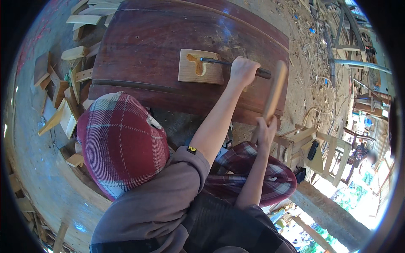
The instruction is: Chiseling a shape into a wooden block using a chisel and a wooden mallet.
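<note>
A pale wooden block (pixel 187 76) lies flat on a dark reddish-brown wooden workbench (pixel 143 46). Cut into its face is a branching recess, darker inside, with a light, freshly cut edge on one side. My left hand (pixel 244 71) is closed round a chisel (pixel 219 62); the tip of its blade rests at the recess, and its dark handle end sticks out to the right of my fist. My right hand (pixel 265 134) grips a wooden stick (pixel 275 90) by its lower end. The stick's upper end stands close to the chisel's handle end; whether they touch I cannot tell.
Wood offcuts (pixel 76 52) lie heaped left of the bench. My knees, under plaid cloth (pixel 122 139), come up against its near side. To the right stands a wooden frame (pixel 333 156), with shavings and scraps on the dirt floor (pixel 306 76). A person (pixel 361 154) is farther right.
</note>
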The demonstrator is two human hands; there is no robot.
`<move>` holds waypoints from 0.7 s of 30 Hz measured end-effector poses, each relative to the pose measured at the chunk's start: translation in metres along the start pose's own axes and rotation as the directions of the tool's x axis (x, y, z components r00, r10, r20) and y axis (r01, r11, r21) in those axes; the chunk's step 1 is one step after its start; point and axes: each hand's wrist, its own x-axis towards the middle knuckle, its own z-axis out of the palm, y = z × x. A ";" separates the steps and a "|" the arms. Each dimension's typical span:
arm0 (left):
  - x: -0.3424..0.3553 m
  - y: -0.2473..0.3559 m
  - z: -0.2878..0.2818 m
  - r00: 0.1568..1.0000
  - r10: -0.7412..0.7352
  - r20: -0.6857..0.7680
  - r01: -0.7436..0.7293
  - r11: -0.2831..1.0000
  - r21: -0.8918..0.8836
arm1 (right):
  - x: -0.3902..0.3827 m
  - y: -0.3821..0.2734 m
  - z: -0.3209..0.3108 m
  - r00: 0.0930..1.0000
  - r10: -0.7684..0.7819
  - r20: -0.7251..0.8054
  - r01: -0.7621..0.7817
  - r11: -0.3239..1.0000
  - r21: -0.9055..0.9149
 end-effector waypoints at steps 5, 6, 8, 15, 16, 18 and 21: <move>0.001 0.006 -0.004 0.999 0.000 0.044 0.001 1.000 -0.023 | -0.005 -0.012 -0.009 0.973 0.166 -0.161 -0.087 0.908 0.410; 0.001 0.005 -0.003 0.999 0.001 0.038 0.000 1.000 -0.024 | -0.008 -0.010 -0.004 0.969 0.144 -0.202 -0.057 0.922 0.382; -0.004 -0.001 0.002 0.999 -0.021 0.045 0.020 0.999 0.030 | -0.017 -0.012 0.009 0.988 -0.029 -0.149 0.055 0.984 0.172; 0.001 0.004 -0.007 1.000 -0.020 -0.021 0.018 0.998 -0.063 | 0.001 -0.007 -0.009 0.969 0.108 -0.221 0.006 0.888 0.459; 0.001 0.004 -0.007 1.000 -0.028 -0.001 0.028 0.998 -0.049 | -0.003 -0.009 -0.005 0.969 0.105 -0.225 0.010 0.889 0.458; -0.001 -0.003 -0.007 0.999 -0.041 0.019 0.042 0.999 -0.031 | -0.014 -0.015 0.009 0.990 -0.065 -0.123 0.067 0.998 0.011; -0.001 -0.008 -0.009 1.000 -0.030 -0.006 0.030 0.999 -0.026 | -0.009 0.003 0.008 1.000 0.002 0.000 -0.002 0.999 0.054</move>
